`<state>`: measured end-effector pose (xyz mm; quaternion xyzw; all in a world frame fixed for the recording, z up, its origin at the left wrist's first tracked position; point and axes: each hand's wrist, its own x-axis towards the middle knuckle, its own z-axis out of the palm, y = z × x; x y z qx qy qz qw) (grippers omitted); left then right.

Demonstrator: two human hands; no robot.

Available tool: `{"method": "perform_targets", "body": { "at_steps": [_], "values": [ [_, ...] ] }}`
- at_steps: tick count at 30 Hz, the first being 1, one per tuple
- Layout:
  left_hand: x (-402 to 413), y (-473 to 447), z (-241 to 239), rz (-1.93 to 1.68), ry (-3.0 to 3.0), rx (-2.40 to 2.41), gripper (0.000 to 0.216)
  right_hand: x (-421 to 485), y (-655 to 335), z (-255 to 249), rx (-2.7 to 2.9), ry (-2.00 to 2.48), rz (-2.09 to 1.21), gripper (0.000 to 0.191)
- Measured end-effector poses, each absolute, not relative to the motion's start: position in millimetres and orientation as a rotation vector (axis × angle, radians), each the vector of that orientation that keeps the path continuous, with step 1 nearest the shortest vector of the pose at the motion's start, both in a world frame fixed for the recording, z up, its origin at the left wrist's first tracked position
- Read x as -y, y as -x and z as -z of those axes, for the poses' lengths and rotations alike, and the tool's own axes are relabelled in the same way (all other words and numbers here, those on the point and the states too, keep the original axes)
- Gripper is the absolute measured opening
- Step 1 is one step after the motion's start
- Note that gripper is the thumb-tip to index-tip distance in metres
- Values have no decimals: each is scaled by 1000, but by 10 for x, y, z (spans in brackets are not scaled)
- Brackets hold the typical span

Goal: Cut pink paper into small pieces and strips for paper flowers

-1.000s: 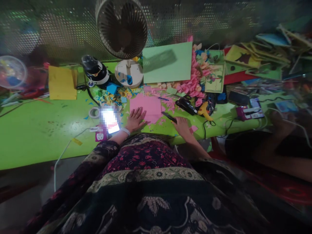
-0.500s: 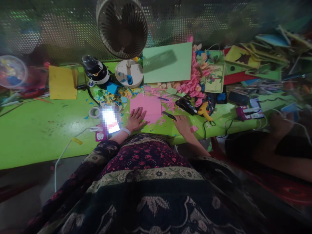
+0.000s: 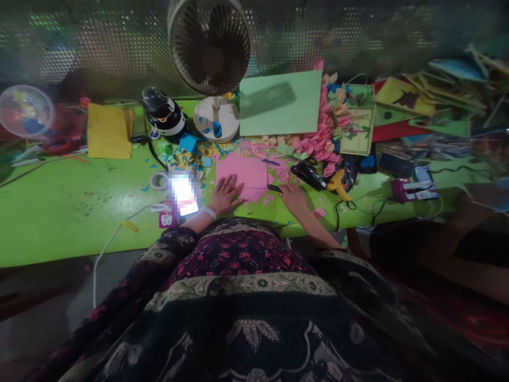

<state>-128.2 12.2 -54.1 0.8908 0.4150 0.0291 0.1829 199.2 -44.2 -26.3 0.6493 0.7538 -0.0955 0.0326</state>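
Along the green table (image 3: pixel 59 212), a pale green sheet (image 3: pixel 280 103) stands behind the work, with a heap of pink paper pieces (image 3: pixel 318 143) beside it. In the middle, just in front of the person, lies the pink sheet (image 3: pixel 246 170), its upper part in one piece; a thin straight line runs across its lower part, and whether that is a finished cut, a crease or an overlapping edge I cannot tell. The left hand (image 3: pixel 225 195) rests on the sheet's lower left, fingers spread flat, gripping nothing. The right hand (image 3: pixel 293 199) has its fingers closed around a slim dark tool (image 3: pixel 273 187), the tip just beside the line's right end. Small pink scraps (image 3: pixel 267 199) lie loose nearby, apparently already trimmed off, while most of the sheet seems uncut.
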Motion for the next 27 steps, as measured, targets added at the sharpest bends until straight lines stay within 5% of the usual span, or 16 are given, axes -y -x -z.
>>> {"method": "perform_targets", "body": {
  "at_steps": [27],
  "values": [
    [-137, 1078, 556, -211, -2581, -959, 77, 434, -2078, 407, -2462, -1984, 272, 36]
  ]
}}
